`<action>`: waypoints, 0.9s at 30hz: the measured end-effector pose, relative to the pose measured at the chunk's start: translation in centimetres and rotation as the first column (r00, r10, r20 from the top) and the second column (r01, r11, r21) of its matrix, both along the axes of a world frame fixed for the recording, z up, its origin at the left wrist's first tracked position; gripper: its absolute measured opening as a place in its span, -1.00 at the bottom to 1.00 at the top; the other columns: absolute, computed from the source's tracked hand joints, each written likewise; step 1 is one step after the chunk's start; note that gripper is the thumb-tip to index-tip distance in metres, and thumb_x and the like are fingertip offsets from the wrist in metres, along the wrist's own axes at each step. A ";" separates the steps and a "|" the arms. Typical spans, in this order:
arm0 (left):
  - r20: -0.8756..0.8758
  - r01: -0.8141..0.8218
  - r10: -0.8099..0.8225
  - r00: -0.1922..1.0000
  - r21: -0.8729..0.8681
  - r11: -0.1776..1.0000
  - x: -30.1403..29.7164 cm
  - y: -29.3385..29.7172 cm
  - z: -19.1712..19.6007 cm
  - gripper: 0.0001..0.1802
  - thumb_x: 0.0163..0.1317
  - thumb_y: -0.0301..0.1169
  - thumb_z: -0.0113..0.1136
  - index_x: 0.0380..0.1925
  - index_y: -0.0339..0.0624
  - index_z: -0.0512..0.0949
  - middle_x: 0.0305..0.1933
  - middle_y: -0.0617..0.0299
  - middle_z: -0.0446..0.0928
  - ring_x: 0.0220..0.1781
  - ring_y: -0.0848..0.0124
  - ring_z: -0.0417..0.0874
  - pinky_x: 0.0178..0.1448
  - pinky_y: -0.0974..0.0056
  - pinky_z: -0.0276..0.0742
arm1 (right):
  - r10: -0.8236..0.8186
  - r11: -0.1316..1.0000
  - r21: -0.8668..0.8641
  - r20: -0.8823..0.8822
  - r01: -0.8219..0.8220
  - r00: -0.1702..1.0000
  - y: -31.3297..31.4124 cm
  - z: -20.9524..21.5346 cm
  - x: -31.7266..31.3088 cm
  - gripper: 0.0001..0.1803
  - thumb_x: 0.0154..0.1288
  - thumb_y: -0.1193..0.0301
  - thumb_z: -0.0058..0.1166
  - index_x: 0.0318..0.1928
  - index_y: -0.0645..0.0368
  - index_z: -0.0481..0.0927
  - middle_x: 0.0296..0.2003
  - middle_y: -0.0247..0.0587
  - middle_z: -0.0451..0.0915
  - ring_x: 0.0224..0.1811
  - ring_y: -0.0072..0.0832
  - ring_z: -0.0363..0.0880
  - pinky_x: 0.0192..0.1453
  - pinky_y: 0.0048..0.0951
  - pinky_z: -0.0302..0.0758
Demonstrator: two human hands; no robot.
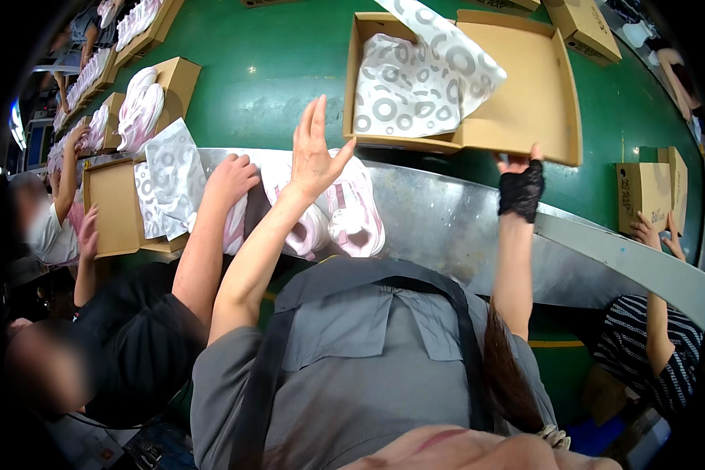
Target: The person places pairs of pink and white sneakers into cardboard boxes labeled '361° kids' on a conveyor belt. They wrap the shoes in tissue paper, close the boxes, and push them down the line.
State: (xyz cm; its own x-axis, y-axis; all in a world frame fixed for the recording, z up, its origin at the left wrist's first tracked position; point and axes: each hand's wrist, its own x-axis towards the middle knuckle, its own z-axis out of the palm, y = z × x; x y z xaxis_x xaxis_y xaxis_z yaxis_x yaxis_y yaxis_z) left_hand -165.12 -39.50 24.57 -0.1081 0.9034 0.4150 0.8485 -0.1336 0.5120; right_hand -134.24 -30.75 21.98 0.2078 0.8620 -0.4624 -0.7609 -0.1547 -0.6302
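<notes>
On the green belt ahead lies an open cardboard shoebox (352,86), its lid (517,94) spread to the right. Patterned white tissue paper (407,86) fills the box part, with one sheet folded up and over toward the lid. My left hand (315,160) is raised with fingers stretched out, left of the box, holding nothing. Below and beside it, a pair of white and pink sneakers (356,207) rests on the metal ledge, partly covered by my forearm. My right hand (521,184), in a black lace fingerless glove, grips the lid's near edge; its fingertips are partly hidden.
A co-worker's arm (204,227) reaches in close on my left, beside another open box (110,200) with tissue. More sneakers (141,110) and boxes line the belt's left. A grey metal bar (627,258) juts across at right, near a co-worker's hands on a shoebox (642,192).
</notes>
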 end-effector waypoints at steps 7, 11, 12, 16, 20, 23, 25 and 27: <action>0.104 0.275 -0.257 0.961 -0.260 0.926 3.3 7.4 1.3 -0.53 -0.03 -0.24 0.20 -0.19 -0.39 0.42 -0.08 -0.13 0.40 -0.04 0.05 0.45 0.05 0.16 0.35 | 0.616 0.741 -0.260 -0.103 -0.619 0.781 -2.3 -1.6 1.4 -0.51 0.22 0.10 -0.11 -0.14 0.34 0.37 -0.25 0.14 0.49 -0.21 -0.16 0.53 -0.27 -0.31 0.52; 0.246 0.196 -0.092 0.965 -0.437 0.878 5.8 13.4 -1.5 -0.33 -0.08 -0.09 0.18 -0.13 -0.46 0.31 -0.09 -0.25 0.36 -0.05 -0.04 0.41 0.07 0.12 0.31 | 0.470 0.793 -0.090 0.720 -0.602 0.511 -3.3 5.5 -3.3 -0.43 0.03 0.26 0.16 -0.02 0.36 0.32 -0.19 0.05 0.48 -0.18 -0.23 0.51 -0.17 -0.45 0.46; 0.289 0.171 -0.054 0.956 -0.397 0.902 6.3 14.3 -2.9 -0.27 -0.10 -0.06 0.18 -0.09 -0.49 0.27 -0.08 -0.29 0.33 -0.03 -0.07 0.38 0.09 0.11 0.29 | 0.212 0.815 0.050 0.902 -0.578 0.377 -2.7 5.6 -4.6 -0.31 -0.05 0.26 0.22 0.06 0.33 0.27 -0.08 0.07 0.42 -0.06 -0.21 0.45 -0.09 -0.41 0.42; 0.213 0.260 -0.167 0.963 -0.555 0.790 8.4 16.1 -6.3 -0.24 -0.13 -0.20 0.14 -0.02 -0.53 0.15 -0.07 -0.37 0.29 0.02 -0.10 0.34 0.11 0.08 0.29 | -0.228 0.815 0.028 0.934 -0.579 -0.275 2.3 5.9 -10.0 -0.03 -0.22 0.31 0.26 0.24 0.09 0.02 0.15 0.16 0.08 0.17 -0.02 0.12 0.14 -0.25 0.19; 0.111 0.248 -0.222 0.969 -0.484 0.839 8.5 16.3 -9.7 -0.66 -0.15 -0.26 0.10 -0.38 -0.25 0.53 -0.25 -0.10 0.49 -0.09 -0.03 0.46 0.00 0.14 0.39 | 0.023 0.827 0.144 0.957 -0.544 0.289 6.9 3.2 -10.2 -0.41 0.02 0.49 0.06 0.13 0.10 0.23 -0.20 -0.02 0.46 -0.32 -0.46 0.50 -0.29 -0.47 0.43; 0.201 0.273 -0.186 0.962 -0.638 0.720 7.5 16.3 -7.4 -0.70 -0.11 -0.26 0.08 -0.42 -0.23 0.55 -0.39 -0.10 0.52 -0.27 0.06 0.55 -0.14 0.16 0.45 | 0.121 0.921 0.150 0.769 -0.361 0.628 6.7 3.8 -7.8 -0.74 0.11 0.47 0.03 -0.14 0.17 0.43 -0.58 -0.35 0.50 -0.69 -0.69 0.39 -0.61 -0.66 0.32; 0.308 0.337 -0.188 0.933 -0.558 0.758 5.9 16.1 -8.1 -0.70 -0.10 -0.25 0.09 -0.40 -0.23 0.55 -0.39 -0.05 0.54 -0.30 0.15 0.57 -0.18 0.20 0.45 | -0.063 0.956 0.254 0.664 -0.145 0.745 6.0 3.8 -5.6 -0.89 0.12 0.46 0.02 -0.35 0.20 0.41 -0.64 -0.28 0.49 -0.69 -0.63 0.44 -0.62 -0.67 0.34; 0.498 0.391 -0.153 0.854 -0.419 0.819 4.0 16.0 -7.2 -0.70 -0.08 -0.27 0.11 -0.38 -0.24 0.54 -0.41 0.06 0.56 -0.35 0.30 0.57 -0.23 0.28 0.45 | -0.036 0.997 0.073 0.480 0.001 0.877 6.7 3.3 -0.4 -0.90 0.15 0.47 -0.05 -0.42 0.22 0.33 -0.65 -0.14 0.51 -0.67 -0.49 0.50 -0.60 -0.61 0.42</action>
